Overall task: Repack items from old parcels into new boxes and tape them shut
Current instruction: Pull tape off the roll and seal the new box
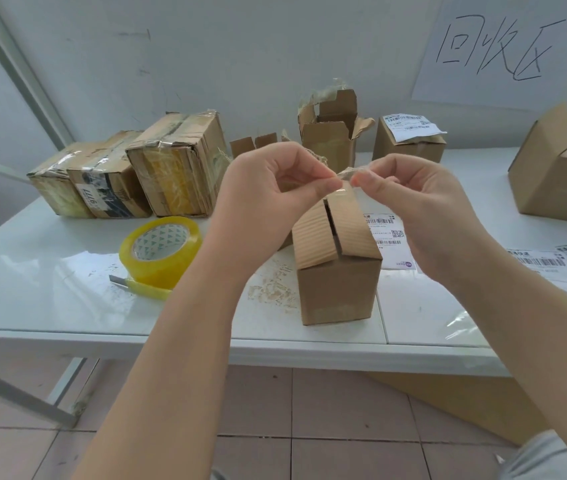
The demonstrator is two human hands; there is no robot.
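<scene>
Clear crumpled tape strip [344,174], pinched by left hand [275,188] and right hand [413,206], hangs just above the small brown cardboard box [337,289]; sealing seems underway; next, press it flat over the seam

Yellow tape roll [160,252], brown ribbed box [337,268], white table [50,271], barcoded white labels [384,233].

At near left the white table [33,271] gives open passage up to the yellow tape roll [161,251] and utility knife [136,284] (grey tip pointing left). Taped old parcels [129,174] wall the far left; a small cardboard box [337,285] blocks the centre.
</scene>
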